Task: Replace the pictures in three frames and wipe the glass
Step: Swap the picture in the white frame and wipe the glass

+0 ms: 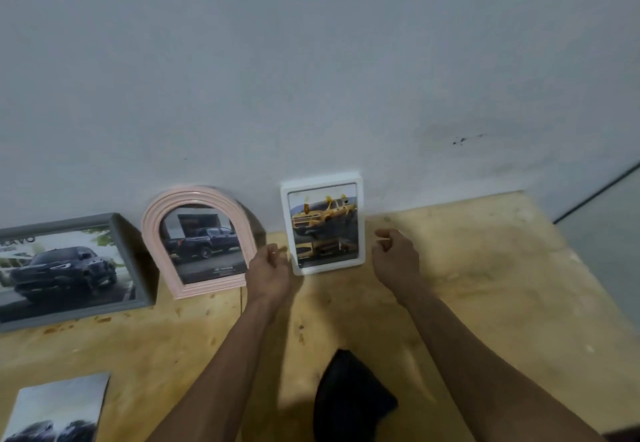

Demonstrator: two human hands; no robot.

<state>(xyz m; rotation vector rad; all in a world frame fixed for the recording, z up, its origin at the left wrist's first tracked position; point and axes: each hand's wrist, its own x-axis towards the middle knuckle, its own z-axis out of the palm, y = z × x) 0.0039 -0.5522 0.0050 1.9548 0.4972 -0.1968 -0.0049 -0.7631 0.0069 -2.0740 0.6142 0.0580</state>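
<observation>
We see three frames standing along the back edge of the desk (485, 268), each leaning against the wall (311, 77). The grey frame (69, 268) is at the back left and holds a picture of a dark truck. Just beside it to the right stands the pink frame (199, 240), arched at the top, with another dark truck picture. The white frame (323, 221) stands near the middle of the back edge and shows yellow trucks.

Our left hand (272, 270) hovers between the pink frame and the white frame, low by the white frame's lower left corner; its fingers are curled and we see nothing held in them. Whether it touches the white frame we cannot tell, since the picture is blurred there. Our right hand (394, 254) is just to the right of the white frame, apart from it, with its fingers curled inward and gripping nothing.

A black cloth (349, 396) lies crumpled near the front edge of the desk, between our forearms. A loose picture (57, 410) of dark vehicles lies flat at the front left corner, partly cut off by the view. The desk's plywood top shows stains and small marks. The wall carries a few dark specks above the right half of the desk.
</observation>
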